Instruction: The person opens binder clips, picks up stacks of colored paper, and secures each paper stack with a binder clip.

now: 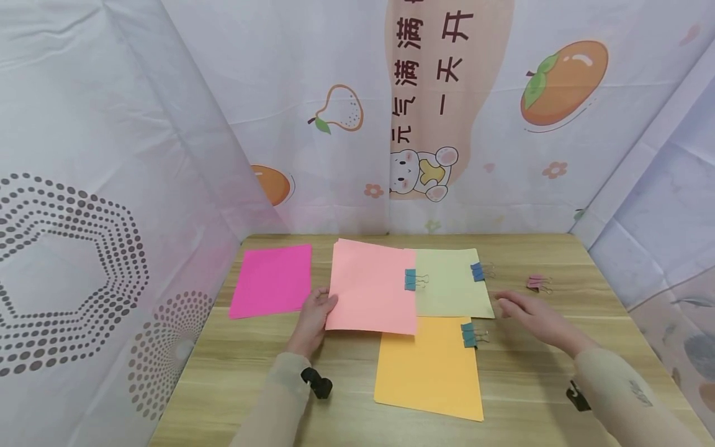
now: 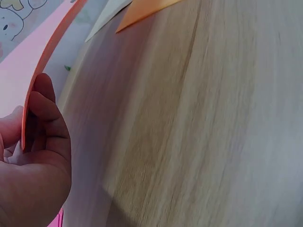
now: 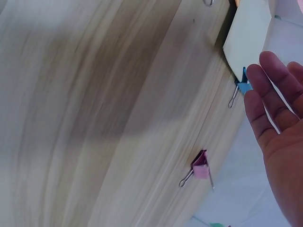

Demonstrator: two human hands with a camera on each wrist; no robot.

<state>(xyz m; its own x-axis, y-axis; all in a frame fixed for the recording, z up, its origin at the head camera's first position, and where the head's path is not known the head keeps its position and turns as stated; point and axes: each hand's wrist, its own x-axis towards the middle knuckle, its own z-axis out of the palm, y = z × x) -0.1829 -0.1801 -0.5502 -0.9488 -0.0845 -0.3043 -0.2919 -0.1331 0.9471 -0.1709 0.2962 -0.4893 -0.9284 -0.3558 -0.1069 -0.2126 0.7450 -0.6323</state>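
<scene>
Salmon-pink paper, a squarish stack (image 1: 371, 288), was held by its left edge in the L hand (image 1: 314, 316), pinched btwn thumb on top & curled fingers beneath. Per the L wrist view, that edge was raised off the table (image 1: 346, 416). The upper R part of the stack was bitten by a teal clip (image 1: 410, 279), wire handles pointing right. Pale green sheets (image 1: 452, 282) were partly covered by the stack, as was the top of the orange-yellow sheets (image 1: 430, 369) nearer the person. A blue clip (image 1: 477, 272) was fixed on the green's R edge, a second teal clip (image 1: 468, 335) on the yellow's. The R hand (image 1: 530, 313) was seen just beside the green's lower R corner, fingers extended w/ small gaps btwn, per the R wrist view. Beyond it, a loose mauve-pink clip (image 1: 536, 283) was left on the table; magenta sheets (image 1: 272, 281) were laid at far L.

Dark-red Chinese lettering (image 1: 406, 74) was printed sideways on the backdrop (image 1: 279, 62), in 2 lines cut off at the frame top: 元气满满… & 一天开…. Small dark print (image 1: 639, 393) was also borne by the R sleeve (image 1: 620, 385), too tiny to read.
</scene>
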